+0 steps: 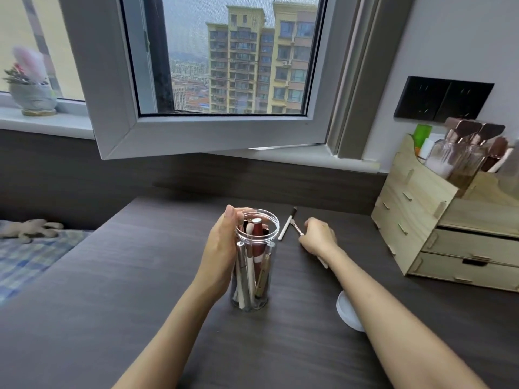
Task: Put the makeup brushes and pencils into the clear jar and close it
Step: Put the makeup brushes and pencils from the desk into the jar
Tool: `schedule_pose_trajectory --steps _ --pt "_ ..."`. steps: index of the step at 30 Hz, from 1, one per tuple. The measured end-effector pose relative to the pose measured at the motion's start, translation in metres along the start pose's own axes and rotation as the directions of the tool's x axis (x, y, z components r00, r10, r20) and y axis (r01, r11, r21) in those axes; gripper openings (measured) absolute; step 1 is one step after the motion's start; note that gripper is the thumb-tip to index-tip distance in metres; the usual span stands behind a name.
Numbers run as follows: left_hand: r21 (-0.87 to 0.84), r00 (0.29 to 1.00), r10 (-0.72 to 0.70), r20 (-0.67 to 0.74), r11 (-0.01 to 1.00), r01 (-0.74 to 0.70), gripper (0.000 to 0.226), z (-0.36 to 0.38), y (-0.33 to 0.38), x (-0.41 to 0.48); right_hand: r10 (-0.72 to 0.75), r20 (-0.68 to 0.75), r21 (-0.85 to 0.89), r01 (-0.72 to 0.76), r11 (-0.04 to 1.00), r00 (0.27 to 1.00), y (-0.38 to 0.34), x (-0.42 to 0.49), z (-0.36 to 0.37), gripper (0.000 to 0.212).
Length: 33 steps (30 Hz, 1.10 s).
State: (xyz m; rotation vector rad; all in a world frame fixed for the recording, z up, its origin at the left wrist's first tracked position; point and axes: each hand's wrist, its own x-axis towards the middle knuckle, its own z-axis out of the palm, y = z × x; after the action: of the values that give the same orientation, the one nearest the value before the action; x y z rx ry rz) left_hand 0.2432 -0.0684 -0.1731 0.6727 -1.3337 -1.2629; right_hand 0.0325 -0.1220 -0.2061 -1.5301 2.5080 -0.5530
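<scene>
Clear jar [254,265] stands upright on the bench [140,276], lid off, mouth open upward. It already holds a bundle of brushes and pencils [251,270], all standing roughly vertical.

Left hand [222,248] is wrapped around the jar's left wall, thumb up at the rim and fingers curled behind, steadying it.

Right hand [318,237] is on the bench just right of the jar, closed around a thin brush [297,229]. The tip pokes out toward the jar and up-left, and a pale handle end shows below the wrist. The grip looks like a pinch, but the fingertips are hidden, so I can't confirm how firmly it holds.

One item is still loose: a white-handled brush [288,223] lying flat on the bench between the jar and the right hand. Its long axis runs away from the person, dark tip at the far end, leaning slightly right. It sits just beside the jar's right wall, not touching as far as I can tell.

Key relation: both remaining items are right of the jar, so the right hand is nearer to both. The held brush lies near horizontal and, in my judgement, needs tipping vertical before it goes over the mouth.

White lid [348,310] lies on the bench right of the jar and nearer the person, partly hidden by the right forearm. Closing looks like the last step.
</scene>
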Motion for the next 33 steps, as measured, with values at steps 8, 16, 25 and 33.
schedule_pose_trajectory --steps 8,16,25,33 --pt "0.011 1.000 0.025 -0.007 1.000 -0.025 0.053 0.000 -0.002 0.001 -0.120 -0.344 0.890 0.364 0.276 0.931 -0.039 -0.072 -0.113 0.019" --pt "-0.001 0.999 0.033 0.024 0.999 -0.033 0.055 -0.001 -0.001 -0.001 -0.531 -0.352 0.505 0.634 0.585 0.771 -0.067 -0.130 -0.109 0.025" --pt "0.022 0.998 0.053 0.035 0.998 -0.054 0.056 -0.003 -0.003 0.001 -0.672 -0.083 0.535 0.602 0.593 0.736 -0.055 -0.118 -0.097 0.039" --pt "0.049 0.999 0.042 -0.008 0.998 -0.042 0.054 -0.003 -0.009 0.003 -0.028 -0.102 0.323 0.060 0.944 0.994 -0.027 0.005 -0.016 0.029"
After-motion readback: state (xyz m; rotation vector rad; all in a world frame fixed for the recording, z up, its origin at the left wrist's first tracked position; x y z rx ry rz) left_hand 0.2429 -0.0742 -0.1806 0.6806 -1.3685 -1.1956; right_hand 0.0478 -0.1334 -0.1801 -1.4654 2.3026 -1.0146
